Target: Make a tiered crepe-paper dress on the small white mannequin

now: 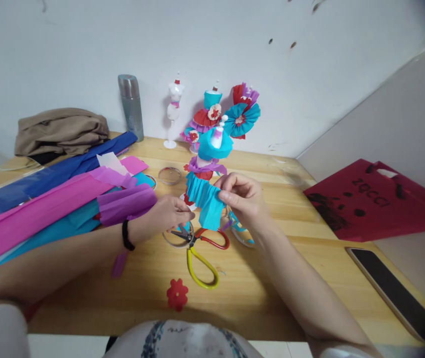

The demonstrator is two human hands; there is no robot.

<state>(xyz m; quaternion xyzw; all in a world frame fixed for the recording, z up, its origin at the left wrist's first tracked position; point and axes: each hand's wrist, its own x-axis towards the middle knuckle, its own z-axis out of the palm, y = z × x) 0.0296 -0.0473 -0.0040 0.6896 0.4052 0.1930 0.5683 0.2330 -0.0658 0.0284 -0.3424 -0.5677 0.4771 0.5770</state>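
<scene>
My right hand (244,196) pinches the edge of a pleated turquoise crepe paper strip (207,204) between thumb and finger. The strip hangs at the front of a small white mannequin (217,139) dressed in turquoise, purple and red paper. Low beside the mannequin, my left hand (171,215) has its fingers pressed together near the stand's base; what they hold, if anything, is hidden. Under the hands lie scissors (193,243) with one red and one yellow handle, blades partly over a tape roll (177,242). A red paper flower (177,294) lies nearer to me.
Crepe paper in pink (48,204), purple (126,201) and blue (74,169) covers the left side. Behind stand a flask (131,109), a bare mannequin (175,107) and dressed ones (212,99). A brown cloth (61,132), a red bag (380,204) and a phone (391,288) flank the work.
</scene>
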